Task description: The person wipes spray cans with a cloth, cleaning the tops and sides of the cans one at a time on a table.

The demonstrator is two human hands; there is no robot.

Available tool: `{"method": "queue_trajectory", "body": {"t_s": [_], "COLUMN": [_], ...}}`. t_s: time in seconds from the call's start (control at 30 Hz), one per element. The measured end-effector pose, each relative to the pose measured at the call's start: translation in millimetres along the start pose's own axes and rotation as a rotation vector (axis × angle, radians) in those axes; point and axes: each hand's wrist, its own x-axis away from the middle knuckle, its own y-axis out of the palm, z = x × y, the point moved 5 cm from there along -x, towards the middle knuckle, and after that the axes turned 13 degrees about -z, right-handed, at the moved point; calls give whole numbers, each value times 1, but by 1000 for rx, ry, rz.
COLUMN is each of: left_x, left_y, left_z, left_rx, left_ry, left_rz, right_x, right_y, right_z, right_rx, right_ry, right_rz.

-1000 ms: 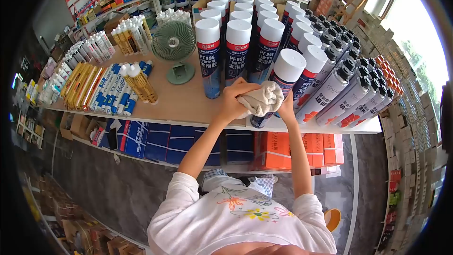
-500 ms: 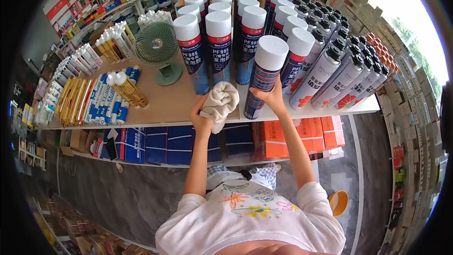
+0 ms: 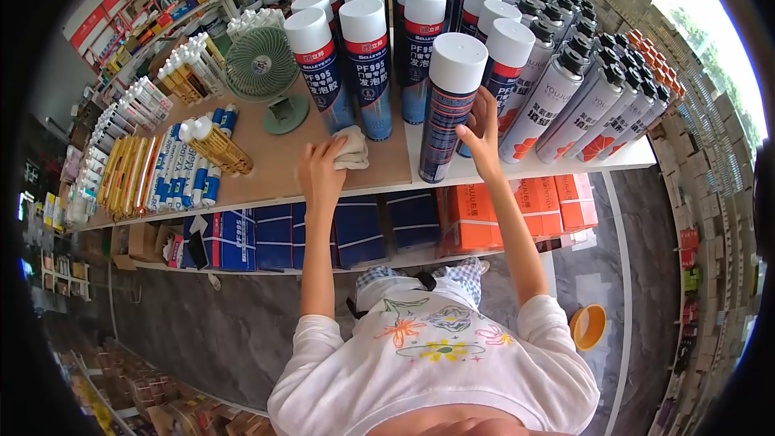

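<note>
My left hand (image 3: 321,168) is closed over a crumpled off-white cloth (image 3: 352,150), pressed on the wooden shelf top near its front edge. Just behind the cloth stand blue foam-sealant cans (image 3: 367,73) with white caps and red bands. My right hand (image 3: 483,137) is beside a similar white-capped can (image 3: 448,109), which stands upright at the front with its printed text side toward me. The thumb is at the can's right edge, and the fingers are spread apart and curved, partly behind it.
Silver spray cans (image 3: 549,97) with black tops crowd the right side. A green fan (image 3: 262,64) and sealant tubes (image 3: 173,165) occupy the left. Under the top are blue boxes (image 3: 359,230) and orange boxes (image 3: 472,214). A yellow bucket (image 3: 588,327) is on the floor.
My left hand has moved left and come over the top of the cloth, now flat on the shelf. My right hand has loosened from around the front can and shifted to its right side.
</note>
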Motion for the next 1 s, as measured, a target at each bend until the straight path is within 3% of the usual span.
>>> {"method": "queue_trajectory", "body": {"t_s": [0.03, 0.1, 0.27, 0.3, 0.43, 0.5, 0.53, 0.6, 0.7, 0.87, 0.97, 1.0], "left_x": [5, 13, 13, 10, -8, -24, -32, -49, -64, -73, -69, -67], "left_y": [7, 30, 5, -3, -43, -52, -48, -44, -12, 30, 25, 24], "left_z": [-6, -15, -3, 3, 47, 69, 75, 95, 112, 122, 129, 130], "left_rx": [0, -121, 7, 6, 4, 384, 383, 803, 1002, 1039, 1135, 974], "left_ry": [4, -73, -82, -76, 97, 70, 68, 258, 279, 341, 228, 201], "left_rz": [-2, -325, -406, -415, -323, -413, -407, -326, -313, -407, -322, -211], "right_x": [8, 27, 91, 101, 127, 131, 131, 133, 135, 138, 142, 142], "right_y": [-1, -1, 11, 11, 16, 20, 23, 32, 43, 48, 44, 44], "right_z": [-2, -4, 15, 28, 59, 64, 67, 73, 76, 66, 68, 67], "right_rx": [63, 156, 248, 180, 124, 139, 139, 86, 160, 277, 197, 196], "right_ry": [-13, -40, -4, 92, 238, 280, 277, 338, 310, 302, 325, 327], "right_rz": [9, 9, 208, 232, 266, 263, 259, 220, 181, 154, 154, 156]}}
